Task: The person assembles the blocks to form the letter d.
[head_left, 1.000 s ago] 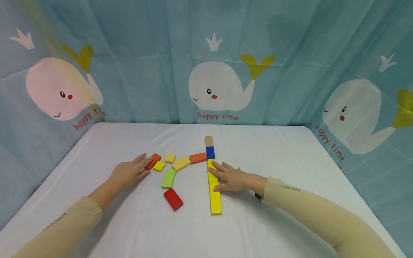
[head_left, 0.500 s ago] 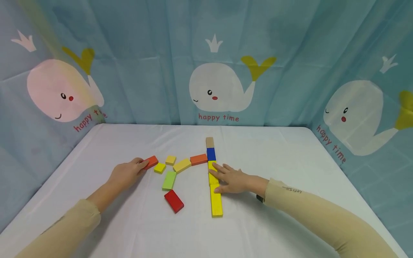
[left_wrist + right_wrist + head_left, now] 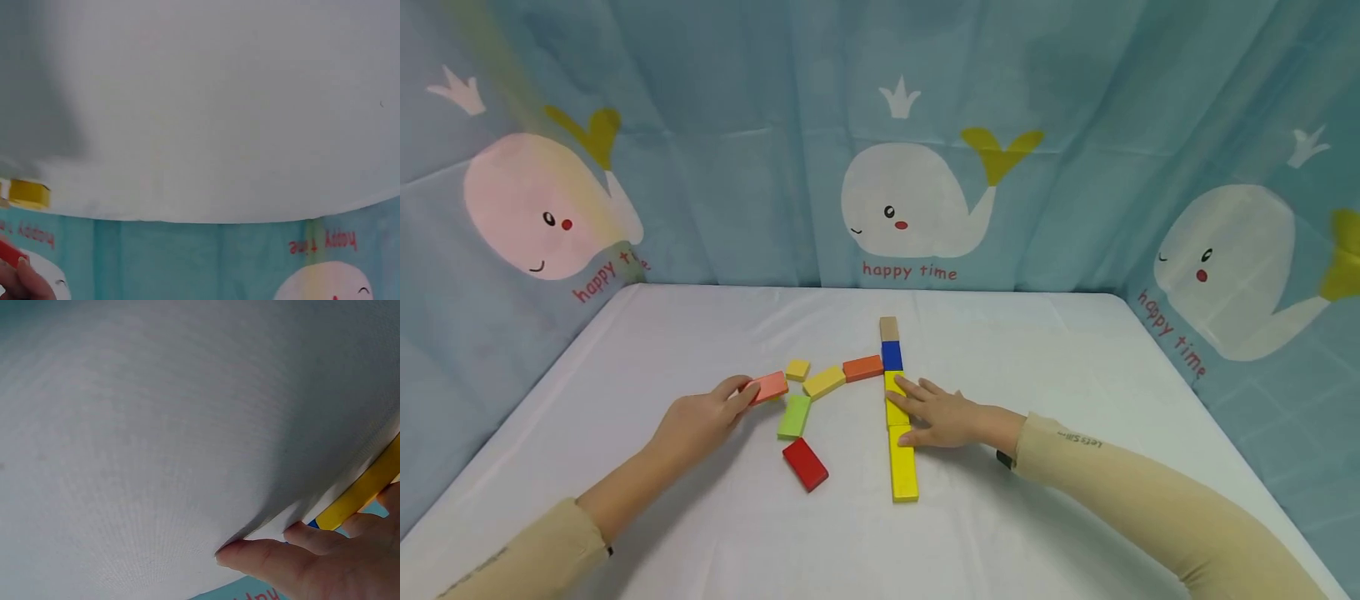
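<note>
My left hand (image 3: 707, 417) pinches an orange-red block (image 3: 770, 387) between thumb and fingers. That block overlaps a small bright yellow block in the head view, hiding nearly all of it. In the left wrist view, the fingertips and the red block (image 3: 9, 253) show at the lower left corner. My right hand (image 3: 946, 417) lies with spread fingers on the upper yellow block (image 3: 897, 417), its thumb at the lower yellow block (image 3: 903, 471). Above these in the same straight column come a blue block (image 3: 891, 356) and a wood-coloured block (image 3: 888, 328).
Left of the column, an orange block (image 3: 862, 368) and a pale yellow block (image 3: 824, 382) run slantwise. A small yellow block (image 3: 797, 370), a green block (image 3: 793, 417) and a dark red block (image 3: 806, 464) lie nearby on the white table (image 3: 1037, 358). A whale-print curtain (image 3: 737, 208) surrounds it.
My left hand has taken hold of the orange-red block at the left and brought it rightward, over the small bright yellow block. The right hand stays on the yellow blocks.
</note>
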Action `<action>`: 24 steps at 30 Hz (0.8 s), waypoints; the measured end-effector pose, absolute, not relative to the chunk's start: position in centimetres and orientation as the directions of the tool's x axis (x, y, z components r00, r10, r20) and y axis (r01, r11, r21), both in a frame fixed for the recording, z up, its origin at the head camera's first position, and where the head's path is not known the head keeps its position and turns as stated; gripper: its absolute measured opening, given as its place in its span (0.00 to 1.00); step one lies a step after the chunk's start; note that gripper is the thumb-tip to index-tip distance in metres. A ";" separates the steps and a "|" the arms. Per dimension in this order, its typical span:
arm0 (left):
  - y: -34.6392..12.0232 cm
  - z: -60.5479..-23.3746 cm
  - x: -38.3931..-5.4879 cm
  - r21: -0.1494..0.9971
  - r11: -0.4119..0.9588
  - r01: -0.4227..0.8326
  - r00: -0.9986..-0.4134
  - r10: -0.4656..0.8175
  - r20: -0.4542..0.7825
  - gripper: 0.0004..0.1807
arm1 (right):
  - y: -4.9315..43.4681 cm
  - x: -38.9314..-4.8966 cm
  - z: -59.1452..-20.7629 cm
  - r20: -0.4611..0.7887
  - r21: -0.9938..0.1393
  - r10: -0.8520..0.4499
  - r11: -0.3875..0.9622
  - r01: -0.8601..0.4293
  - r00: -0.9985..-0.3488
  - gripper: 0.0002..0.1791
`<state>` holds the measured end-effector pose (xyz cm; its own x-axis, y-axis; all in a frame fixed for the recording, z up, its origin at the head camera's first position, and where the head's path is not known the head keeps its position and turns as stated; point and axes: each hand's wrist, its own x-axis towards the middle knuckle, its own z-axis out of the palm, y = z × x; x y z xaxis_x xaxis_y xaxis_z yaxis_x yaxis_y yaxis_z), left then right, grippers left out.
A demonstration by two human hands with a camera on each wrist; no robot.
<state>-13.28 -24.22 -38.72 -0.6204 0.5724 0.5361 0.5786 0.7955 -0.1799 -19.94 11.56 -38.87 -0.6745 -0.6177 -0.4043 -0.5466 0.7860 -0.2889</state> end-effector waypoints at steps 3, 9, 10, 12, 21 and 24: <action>-23.3 -39.2 -12.7 -0.218 0.728 0.650 -0.509 0.630 0.586 0.18 | 11.5 -19.9 -38.8 -0.406 -0.295 -0.616 0.787 -0.541 -0.675 0.43; -21.1 -39.8 -11.3 -0.294 0.598 0.746 -0.360 0.733 0.577 0.32 | 11.5 -20.1 -39.0 -0.405 -0.288 -0.624 0.781 -0.554 -0.669 0.43; -20.7 -39.8 -11.1 -0.307 0.573 0.760 -0.335 0.749 0.571 0.32 | 11.5 -20.1 -39.0 -0.404 -0.286 -0.624 0.781 -0.555 -0.669 0.43; -20.0 -40.0 -10.7 -0.321 0.525 0.788 -0.289 0.776 0.560 0.33 | 11.5 -20.2 -39.1 -0.405 -0.281 -0.622 0.782 -0.556 -0.670 0.43; -18.1 -39.4 -9.6 -0.272 0.425 0.863 -0.293 0.861 0.416 0.15 | 11.6 -20.2 -39.0 -0.395 -0.294 -0.628 0.778 -0.556 -0.670 0.43; -17.5 -39.1 -9.3 -0.250 0.386 0.888 -0.276 0.882 0.383 0.33 | 11.6 -20.2 -39.1 -0.396 -0.292 -0.628 0.778 -0.556 -0.670 0.43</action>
<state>-9.29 -17.54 -39.14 -0.2757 0.8816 0.3831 0.8878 0.3863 -0.2500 -20.18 11.61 -39.09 -0.6700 -0.6277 -0.3964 -0.5560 0.7781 -0.2923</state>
